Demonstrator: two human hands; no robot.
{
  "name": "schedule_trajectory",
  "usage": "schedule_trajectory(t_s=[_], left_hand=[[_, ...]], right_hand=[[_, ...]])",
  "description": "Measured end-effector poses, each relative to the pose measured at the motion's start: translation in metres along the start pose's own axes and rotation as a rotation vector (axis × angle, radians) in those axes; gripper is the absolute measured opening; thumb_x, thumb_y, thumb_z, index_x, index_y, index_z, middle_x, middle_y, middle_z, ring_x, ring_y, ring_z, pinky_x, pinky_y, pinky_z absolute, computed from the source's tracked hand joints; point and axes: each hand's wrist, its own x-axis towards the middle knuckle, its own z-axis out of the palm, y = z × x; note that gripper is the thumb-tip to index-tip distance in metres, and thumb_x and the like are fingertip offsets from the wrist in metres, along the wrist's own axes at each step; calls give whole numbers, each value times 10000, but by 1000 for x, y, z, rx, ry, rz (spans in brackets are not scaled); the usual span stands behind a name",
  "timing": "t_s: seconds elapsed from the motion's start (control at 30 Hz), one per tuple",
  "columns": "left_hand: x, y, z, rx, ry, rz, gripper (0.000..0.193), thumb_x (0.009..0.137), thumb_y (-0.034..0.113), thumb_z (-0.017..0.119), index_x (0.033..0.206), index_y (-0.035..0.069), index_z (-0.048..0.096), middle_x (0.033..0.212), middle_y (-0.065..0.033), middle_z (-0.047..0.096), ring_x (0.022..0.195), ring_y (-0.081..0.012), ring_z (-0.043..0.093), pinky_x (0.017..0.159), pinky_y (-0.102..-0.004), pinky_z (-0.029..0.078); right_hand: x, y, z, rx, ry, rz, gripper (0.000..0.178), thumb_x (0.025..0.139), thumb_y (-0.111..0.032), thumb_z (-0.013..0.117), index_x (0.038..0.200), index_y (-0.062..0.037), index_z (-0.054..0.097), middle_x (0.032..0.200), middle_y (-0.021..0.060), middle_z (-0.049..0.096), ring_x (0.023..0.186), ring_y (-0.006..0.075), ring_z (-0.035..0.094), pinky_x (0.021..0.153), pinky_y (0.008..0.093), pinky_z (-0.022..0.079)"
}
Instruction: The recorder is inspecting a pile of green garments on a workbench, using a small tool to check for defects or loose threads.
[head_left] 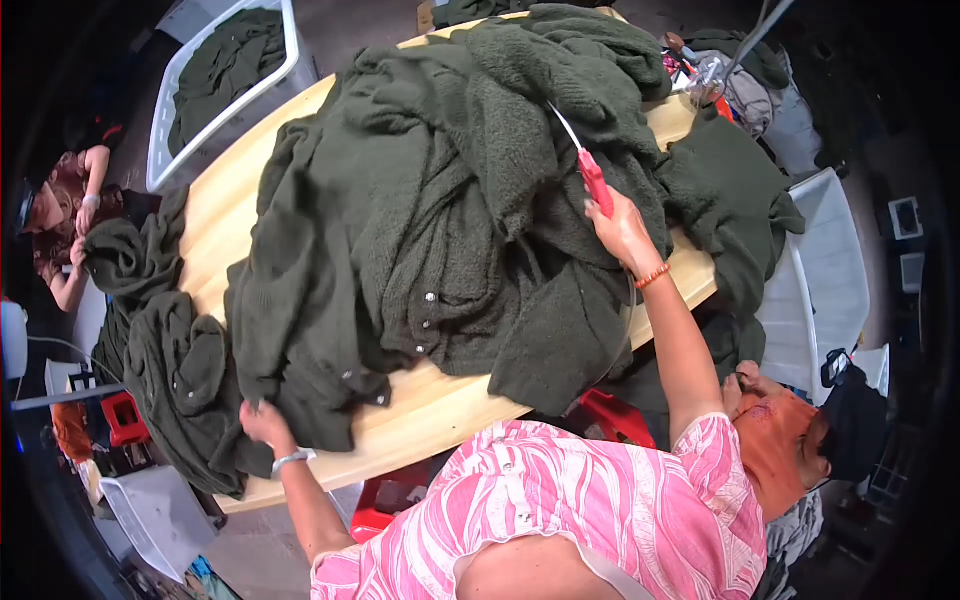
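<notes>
A large heap of dark green knitted cardigans (pixel 400 190) covers most of the pale wooden table (pixel 455 400), with small shiny buttons showing along some edges. My right hand (pixel 622 232), at the right of the heap, is closed around a red-handled tool (pixel 594 180) with a long, narrow metal blade pointing up and left over the knit. Whether it is a pair of scissors I cannot tell. Near the table's front left edge, my left hand (pixel 266 424) has its fingers closed at the lower edge of a cardigan (pixel 310 350); the fingertips are partly hidden.
More green knitwear (pixel 175 350) hangs over the left edge, near a person (pixel 70 215) handling it. A white bin (pixel 290 90) of knitwear stands back left. At the right are draped garments (pixel 725 190), a white bin (pixel 830 260) and a person in orange (pixel 780 450). Red stools (pixel 385 505) stand below.
</notes>
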Motion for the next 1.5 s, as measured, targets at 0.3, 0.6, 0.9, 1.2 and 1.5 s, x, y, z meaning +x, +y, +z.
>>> schedule_trajectory(t_s=[0.3, 0.6, 0.9, 1.2, 1.5], left_hand=[[-82, 120, 12, 2, -595, 665, 599, 791, 219, 767, 1338, 119, 545, 1412, -158, 470, 1290, -352, 442, 1052, -459, 354], [-85, 93, 129, 276, -331, 569, 448, 924, 370, 557, 1244, 65, 628, 1494, -231, 388, 1422, -408, 267, 1133, -628, 144], [-73, 102, 60, -182, -359, 718, 491, 849, 131, 692, 1316, 64, 556, 1409, -220, 467, 1313, -410, 426, 1074, -475, 356], [-156, 47, 26, -289, -705, 577, 383, 851, 54, 671, 1231, 66, 631, 1367, -171, 519, 1124, -351, 547, 947, -413, 460], [-170, 42, 33, -406, -577, 517, 333, 865, -30, 622, 1185, 53, 663, 1329, -161, 583, 1100, -337, 595, 947, -391, 482]], right_hand=[[-117, -42, 32, -192, -133, -355, 362, 841, -196, 742, 1172, -74, 658, 953, 144, 671, 895, 342, 620, 800, 424, 505], [-172, -81, 96, -102, -556, -377, 247, 863, -104, 649, 1104, -47, 647, 899, 173, 666, 844, 367, 640, 753, 420, 524], [-167, -92, 118, -192, -754, -328, 265, 832, -96, 614, 1095, -66, 606, 932, 189, 677, 928, 380, 650, 817, 473, 512], [-187, -97, 140, -343, -907, -519, 203, 821, -101, 585, 1008, -27, 619, 707, 189, 666, 702, 379, 676, 645, 475, 533], [-193, -114, 152, -376, -1067, -604, 161, 808, -99, 599, 931, 6, 602, 679, 205, 651, 692, 367, 677, 627, 457, 529]])
